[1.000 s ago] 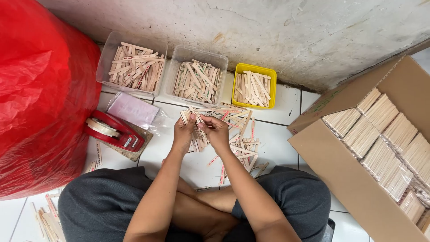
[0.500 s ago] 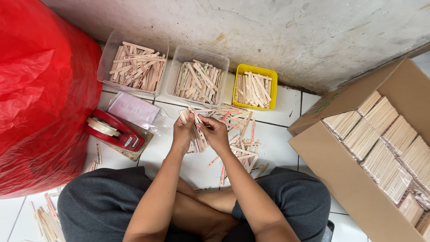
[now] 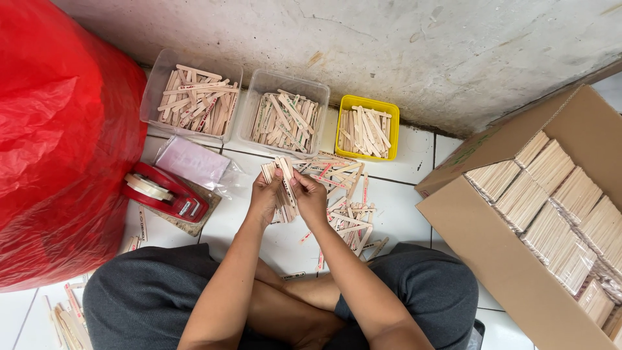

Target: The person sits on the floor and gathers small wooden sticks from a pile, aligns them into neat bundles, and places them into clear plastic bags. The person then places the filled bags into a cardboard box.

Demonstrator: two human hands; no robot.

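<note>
Over the white tiled floor (image 3: pixel 414 155), a bundle of flat wooden sticks (image 3: pixel 282 188) is held upright between both hands: left hand (image 3: pixel 264 198) closed around one side, right hand (image 3: pixel 312 199) closed on the other. Ends are best squared by tapping and kept flush with fingertip pressure. Loose sticks (image 3: pixel 346 194) lie scattered just beyond. Two clear tubs (image 3: pixel 192 97) (image 3: pixel 285 116) and a yellow tub (image 3: pixel 367 129) sit by the wall. Red tape dispenser (image 3: pixel 167 193) at left; cardboard box (image 3: pixel 518 259) crowds the right.

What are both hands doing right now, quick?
Left hand: closed on the bundle of wooden sticks.
Right hand: closed on the same bundle.
</note>
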